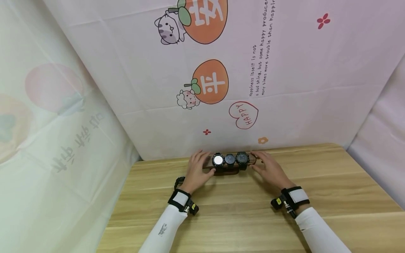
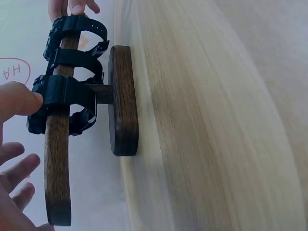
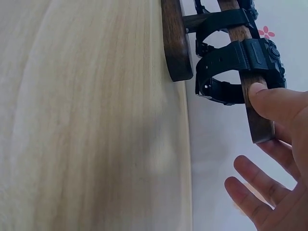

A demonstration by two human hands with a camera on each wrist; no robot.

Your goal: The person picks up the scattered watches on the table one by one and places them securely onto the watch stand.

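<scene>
A dark wooden T-shaped watch stand (image 2: 57, 168) stands on the table near its back edge. Three black wristwatches hang round its crossbar; the left watch (image 1: 218, 160) has a bright white face, while the middle watch (image 1: 230, 159) and right watch (image 1: 242, 158) have dark ones. At the bar's left end, my left hand (image 1: 197, 172) pinches the left watch, thumb on its near side, index finger hidden behind and the other fingers spread. My right hand (image 1: 270, 170) grips the bar's right end, thumb on the wood beside the right watch, a finger behind it.
The stand's rounded base (image 2: 124, 101) rests on a light wood-grain table (image 1: 234, 214). Close behind rises a white printed cloth (image 1: 284, 116), with another pale cloth (image 1: 63, 140) along the left side. Straps with small cameras circle both wrists.
</scene>
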